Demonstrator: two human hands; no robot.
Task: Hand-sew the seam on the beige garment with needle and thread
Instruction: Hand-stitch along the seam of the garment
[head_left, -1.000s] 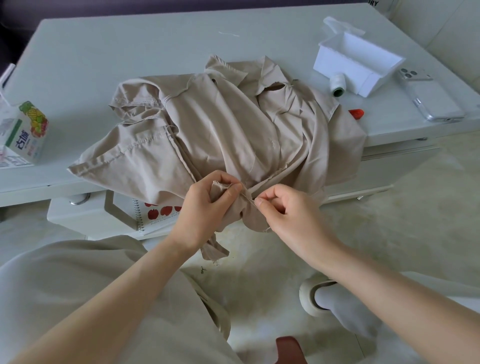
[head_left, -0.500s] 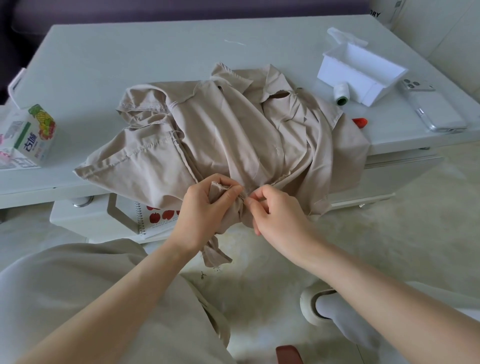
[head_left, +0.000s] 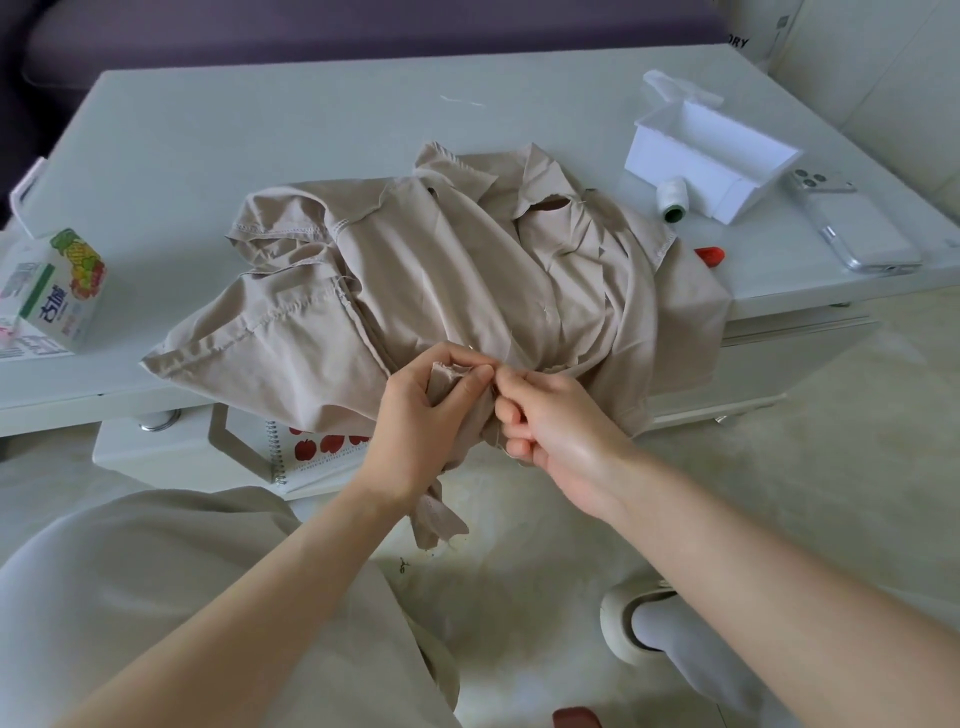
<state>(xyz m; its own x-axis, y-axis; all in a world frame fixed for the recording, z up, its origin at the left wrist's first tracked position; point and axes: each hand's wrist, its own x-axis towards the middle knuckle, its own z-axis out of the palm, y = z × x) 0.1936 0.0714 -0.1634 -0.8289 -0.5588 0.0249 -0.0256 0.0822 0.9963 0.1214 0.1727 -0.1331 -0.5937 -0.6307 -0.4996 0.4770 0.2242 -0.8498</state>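
At frame centre, gripping garment (head_left: 467, 270) edge with left hand (head_left: 415, 415), pinching its seam with right hand (head_left: 561, 431), fingers curled; showing "ORY" lettering (head_left: 736, 41) upper right.

Left hand (head_left: 415, 410), right hand (head_left: 561, 431), forearms (head_left: 260, 597) bare; pale grey-beige legwear (head_left: 130, 597), grey sock (head_left: 670, 639) in off-white slipper (head_left: 615, 629), all below the table (head_left: 260, 130).

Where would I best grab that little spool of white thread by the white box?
Probably the white wound middle of the thread spool, pinched across its width from above. It lies on its side with the green end toward the person, so its round sides are exposed. The white box sits close on its right, leaving little room for fingers coming in sideways.
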